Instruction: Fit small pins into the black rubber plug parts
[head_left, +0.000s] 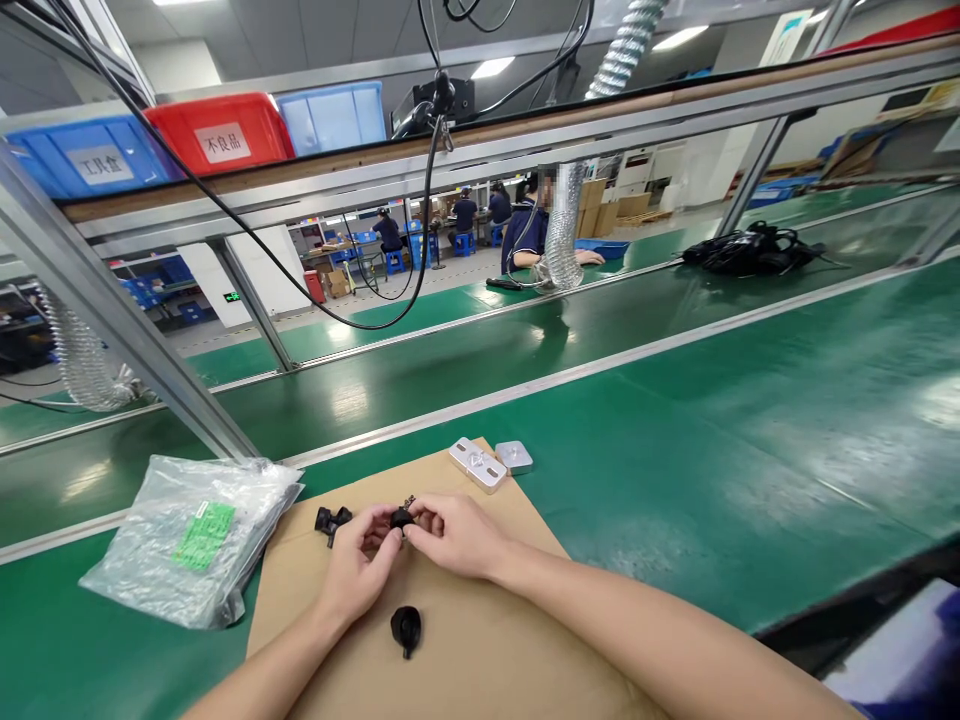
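Over a brown cardboard sheet (480, 640), my left hand (358, 565) and my right hand (454, 533) meet fingertip to fingertip. Both pinch the same small black part (402, 518). Another small black part (331, 521) lies on the cardboard just left of my left hand. A round black piece (406, 629) lies on the cardboard below my wrists. Two small silver metal blocks (478, 464) (514, 457) rest at the cardboard's far edge, beyond my right hand.
A clear plastic bag with a green label (193, 535) lies left of the cardboard on the green bench (712, 450). A slanted metal frame post (112, 310) rises at left. Black cables (750, 250) lie far right; other people sit at benches beyond.
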